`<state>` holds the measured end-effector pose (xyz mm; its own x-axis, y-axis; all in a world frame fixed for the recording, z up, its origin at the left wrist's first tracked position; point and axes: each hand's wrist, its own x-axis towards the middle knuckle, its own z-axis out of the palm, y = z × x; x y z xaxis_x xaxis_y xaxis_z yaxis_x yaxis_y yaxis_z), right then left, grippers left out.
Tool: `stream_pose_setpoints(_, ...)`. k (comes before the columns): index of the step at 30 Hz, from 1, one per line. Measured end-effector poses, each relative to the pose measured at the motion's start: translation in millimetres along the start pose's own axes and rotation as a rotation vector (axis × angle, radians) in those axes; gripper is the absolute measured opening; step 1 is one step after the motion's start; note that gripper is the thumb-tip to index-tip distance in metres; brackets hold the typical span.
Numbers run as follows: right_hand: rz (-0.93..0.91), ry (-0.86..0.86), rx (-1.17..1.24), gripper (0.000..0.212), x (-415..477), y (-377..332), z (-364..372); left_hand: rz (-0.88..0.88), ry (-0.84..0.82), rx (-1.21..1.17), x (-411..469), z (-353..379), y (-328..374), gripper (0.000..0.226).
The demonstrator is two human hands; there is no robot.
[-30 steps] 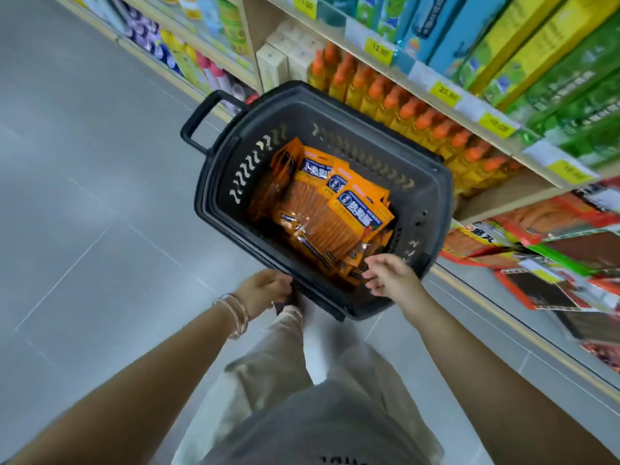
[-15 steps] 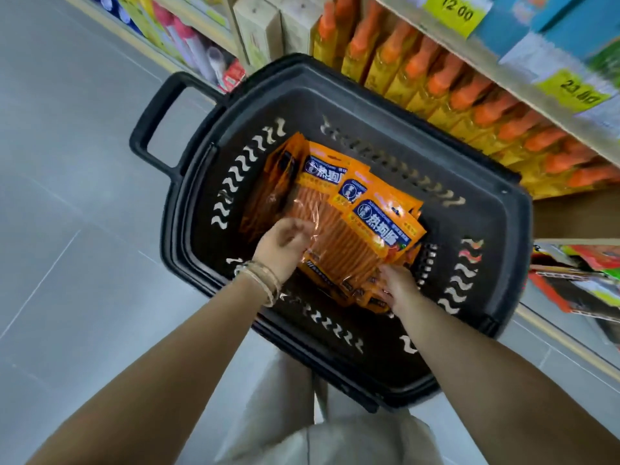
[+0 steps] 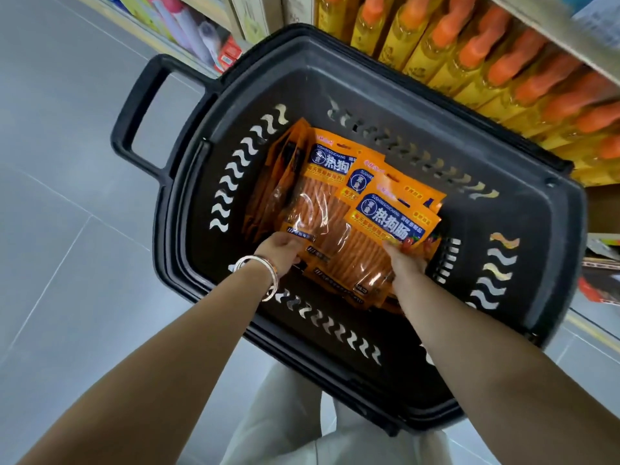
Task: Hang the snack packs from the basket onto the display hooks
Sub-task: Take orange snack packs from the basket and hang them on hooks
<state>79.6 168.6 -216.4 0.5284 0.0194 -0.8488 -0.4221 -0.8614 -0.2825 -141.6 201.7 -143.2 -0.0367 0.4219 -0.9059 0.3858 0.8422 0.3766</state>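
**Both hands on the snack packs inside the basket**

From the head view I looked straight down into a black plastic basket (image 3: 543, 209) with wavy slots cut in its walls and a loop handle (image 3: 141, 115) at its far left end. A fanned stack of orange snack packs (image 3: 339, 209) lay on its floor. Each pack carried a blue band with white Chinese characters, and above them I could read "SUSHIREGOUCHANG"; the clear windows showed thin orange sticks. Smaller print was too blurred for me to read.

My left hand (image 3: 280, 251), with silver bangles (image 3: 265, 273) at the wrist, had closed its fingers over the near left corner of the stack. My right hand (image 3: 407, 260) pinched the near right edge of the top pack, thumb on its face.

The basket stood on a grey tiled floor (image 3: 67, 182), close against a shelf (image 3: 550, 28) of yellow bottles with orange caps (image 3: 469, 45). Pale trousers (image 3: 302, 427) showed below.
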Motion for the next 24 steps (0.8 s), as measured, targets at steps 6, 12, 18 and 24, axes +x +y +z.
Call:
stream_pose_setpoints(6, -0.459, -0.002, -0.083, 0.028, -15.4, 7.0, -12.6, 0.025, -0.005, 0.043, -3.2, 1.4, 3.6, 0.030)
stream_pose_setpoints(12, -0.527, -0.407, -0.217, 0.062, -59.0, 5.9, -28.0, 0.156, 0.038, -0.059, -9.6, -0.4, 6.4, 0.057)
stream_pose_setpoints(18, -0.417, -0.617, -0.347, 0.040, -76.8, -5.3, -16.2, 0.164, 0.084, -0.167, -10.4, -7.0, 5.6, 0.028)
stream_pose_setpoints(24, -0.387, -0.266, -0.158, 0.027, -30.6, -25.7, -17.8, 0.083, 0.243, -0.213, -2.0, -7.0, 1.7, 0.019)
